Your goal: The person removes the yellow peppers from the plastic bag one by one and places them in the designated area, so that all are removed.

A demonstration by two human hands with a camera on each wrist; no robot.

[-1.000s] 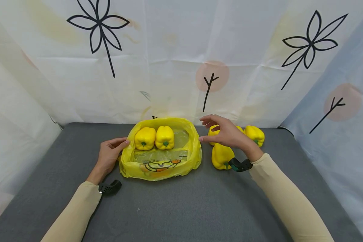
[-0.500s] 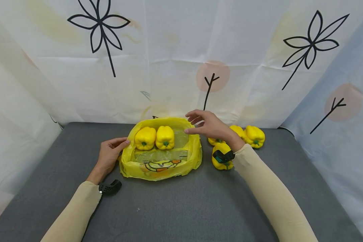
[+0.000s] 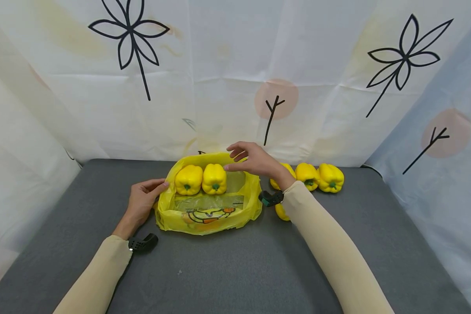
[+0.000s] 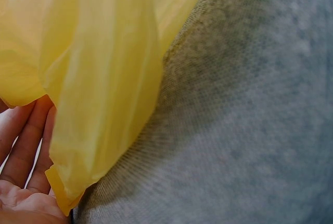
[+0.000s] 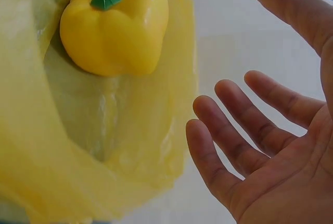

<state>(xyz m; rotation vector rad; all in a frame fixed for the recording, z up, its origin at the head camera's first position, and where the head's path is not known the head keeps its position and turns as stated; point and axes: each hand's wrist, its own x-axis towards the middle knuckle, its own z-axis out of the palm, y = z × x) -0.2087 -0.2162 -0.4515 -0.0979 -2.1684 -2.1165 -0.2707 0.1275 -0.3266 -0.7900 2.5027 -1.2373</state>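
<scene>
A yellow plastic bag [image 3: 204, 224] with its mouth spread wide lies on the table. Two yellow bell peppers sit inside: one at the left [image 3: 189, 179], and beside it another pepper [image 3: 214, 179] with a green stem. My left hand [image 3: 141, 201] holds the bag's left rim between thumb and fingers; the left wrist view shows its fingers [image 4: 23, 146] partly hidden behind the yellow film. Above the bag's right back part is my right hand [image 3: 255, 160], fingers relaxed and spread, holding nothing. In the right wrist view the same hand [image 5: 281, 140] is apart from the pepper [image 5: 114, 26].
Several more yellow peppers are right of the bag, including a middle one [image 3: 307, 176] and the rightmost pepper [image 3: 331, 178]. My right forearm partly covers a nearer pepper [image 3: 281, 212]. A patterned white curtain [image 3: 227, 65] rises behind the grey table [image 3: 204, 274].
My right hand has moved left, from beside the peppers on the right to above the bag, empty throughout. My left hand stays at the bag's rim.
</scene>
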